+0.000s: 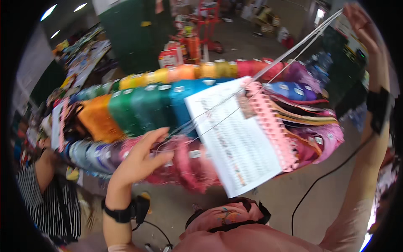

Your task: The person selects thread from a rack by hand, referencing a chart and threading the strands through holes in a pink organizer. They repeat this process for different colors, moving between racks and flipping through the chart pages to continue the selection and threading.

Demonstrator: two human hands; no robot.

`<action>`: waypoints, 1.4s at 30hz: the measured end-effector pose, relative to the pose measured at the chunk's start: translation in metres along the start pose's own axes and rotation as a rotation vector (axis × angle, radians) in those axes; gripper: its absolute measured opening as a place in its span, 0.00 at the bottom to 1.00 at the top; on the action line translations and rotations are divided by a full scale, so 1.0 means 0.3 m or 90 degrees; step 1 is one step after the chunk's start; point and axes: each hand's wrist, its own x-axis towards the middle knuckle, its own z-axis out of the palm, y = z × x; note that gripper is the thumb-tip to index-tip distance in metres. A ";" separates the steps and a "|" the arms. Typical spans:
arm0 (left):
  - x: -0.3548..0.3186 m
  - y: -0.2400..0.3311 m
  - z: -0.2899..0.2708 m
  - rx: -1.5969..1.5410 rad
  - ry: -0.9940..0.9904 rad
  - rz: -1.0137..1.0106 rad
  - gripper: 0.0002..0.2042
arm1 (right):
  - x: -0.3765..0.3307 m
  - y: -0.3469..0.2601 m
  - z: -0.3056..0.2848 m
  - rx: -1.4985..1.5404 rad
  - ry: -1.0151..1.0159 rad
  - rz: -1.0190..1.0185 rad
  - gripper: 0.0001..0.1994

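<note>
The support spanning the middle of the frame is hidden under its load. Packed on it lie long rows of thread bundles (145, 103): yellow to red toward the top, orange, green and blue between, greyish purple to pink lowest, many with small white labels.

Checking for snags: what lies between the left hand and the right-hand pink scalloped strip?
In the head view, pink thread bundles, then the printed white sheet, lie between them, with thin strands crossing the sheet.
</note>
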 end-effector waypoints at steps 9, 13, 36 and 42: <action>0.203 0.258 0.404 -0.386 -0.194 -0.265 0.09 | -0.269 0.343 -0.097 -0.429 0.379 -0.050 0.10; 0.399 0.173 0.576 -0.474 -0.032 -0.342 0.11 | -0.242 0.817 0.167 -0.252 0.096 0.255 0.08; 0.564 0.019 0.628 -0.592 -0.072 -0.332 0.07 | -0.172 1.018 0.194 -0.513 -0.119 0.368 0.09; 0.506 0.027 0.555 -0.635 0.152 -0.356 0.06 | -0.264 1.059 0.244 -0.539 0.032 0.168 0.04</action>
